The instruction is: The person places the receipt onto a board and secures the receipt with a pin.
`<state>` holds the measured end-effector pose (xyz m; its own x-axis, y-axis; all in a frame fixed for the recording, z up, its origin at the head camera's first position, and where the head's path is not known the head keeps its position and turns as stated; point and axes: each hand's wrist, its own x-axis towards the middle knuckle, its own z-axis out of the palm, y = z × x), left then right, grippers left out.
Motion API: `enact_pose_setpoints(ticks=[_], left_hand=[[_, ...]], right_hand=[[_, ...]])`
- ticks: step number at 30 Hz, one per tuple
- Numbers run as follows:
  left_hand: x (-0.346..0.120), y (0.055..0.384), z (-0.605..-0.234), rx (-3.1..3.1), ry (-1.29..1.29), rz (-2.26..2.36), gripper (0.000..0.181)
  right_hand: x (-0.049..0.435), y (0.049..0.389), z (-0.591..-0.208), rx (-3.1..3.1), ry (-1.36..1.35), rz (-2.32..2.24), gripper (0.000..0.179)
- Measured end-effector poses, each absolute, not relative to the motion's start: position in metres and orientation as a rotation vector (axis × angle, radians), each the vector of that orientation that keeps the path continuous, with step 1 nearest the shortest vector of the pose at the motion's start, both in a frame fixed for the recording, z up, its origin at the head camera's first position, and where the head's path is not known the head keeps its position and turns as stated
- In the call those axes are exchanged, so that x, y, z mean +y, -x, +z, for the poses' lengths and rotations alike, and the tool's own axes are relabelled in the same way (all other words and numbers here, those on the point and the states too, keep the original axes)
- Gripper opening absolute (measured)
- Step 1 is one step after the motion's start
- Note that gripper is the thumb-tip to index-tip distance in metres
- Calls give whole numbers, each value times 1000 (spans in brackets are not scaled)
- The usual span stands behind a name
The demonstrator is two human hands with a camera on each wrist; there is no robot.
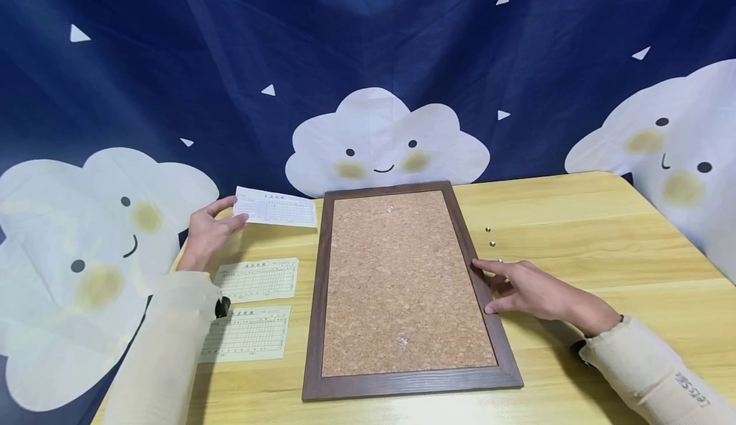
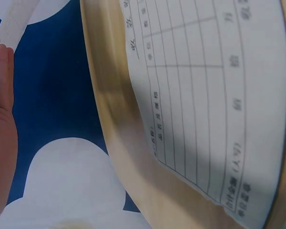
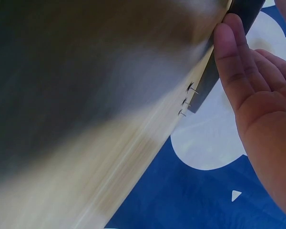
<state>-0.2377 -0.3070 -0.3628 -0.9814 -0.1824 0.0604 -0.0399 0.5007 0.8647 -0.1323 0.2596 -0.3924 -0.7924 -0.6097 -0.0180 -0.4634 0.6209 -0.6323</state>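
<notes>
My left hand point(image 1: 208, 232) pinches a white printed receipt slip point(image 1: 277, 209) by its left end, between thumb and fingers. That slip is lifted and slightly tilted near the board's upper left corner. My right hand point(image 1: 531, 292) touches the right side of the dark wooden frame point(image 1: 315, 323) with its fingertips and thumb, the fingers fairly straight. Inside the frame is a cork board point(image 1: 402, 284), lying flat, with a small clear shiny piece near its top and another near its bottom. In the right wrist view the fingers point(image 3: 233, 62) lie along the frame's edge.
Two more printed slips, an upper one point(image 1: 261, 279) and a lower one point(image 1: 250, 334), lie left of the board on the wooden table point(image 1: 575, 220). Several thumbtacks point(image 3: 191, 88) stand points up right of the frame. A blue cloud-patterned cloth point(image 1: 368, 41) hangs behind.
</notes>
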Motion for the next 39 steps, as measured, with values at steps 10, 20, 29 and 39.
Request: enact_pose_setpoints(ticks=[10,20,29,39], left_hand=[[-300,237,-361,-2534,-139,-1609,60],[-294,239,-361,-2492,-115,-1680,60],[-284,240,-360,-2482,-128,-1712,61],[-277,247,-362,-2463,-100,-1761,60]], right_hand=[[261,133,-393,2602,866,-927,82],[261,132,-394,2605,866,-914,82],[261,133,-394,2612,872,-905,81],[260,133,-393,2617,872,-895,82]])
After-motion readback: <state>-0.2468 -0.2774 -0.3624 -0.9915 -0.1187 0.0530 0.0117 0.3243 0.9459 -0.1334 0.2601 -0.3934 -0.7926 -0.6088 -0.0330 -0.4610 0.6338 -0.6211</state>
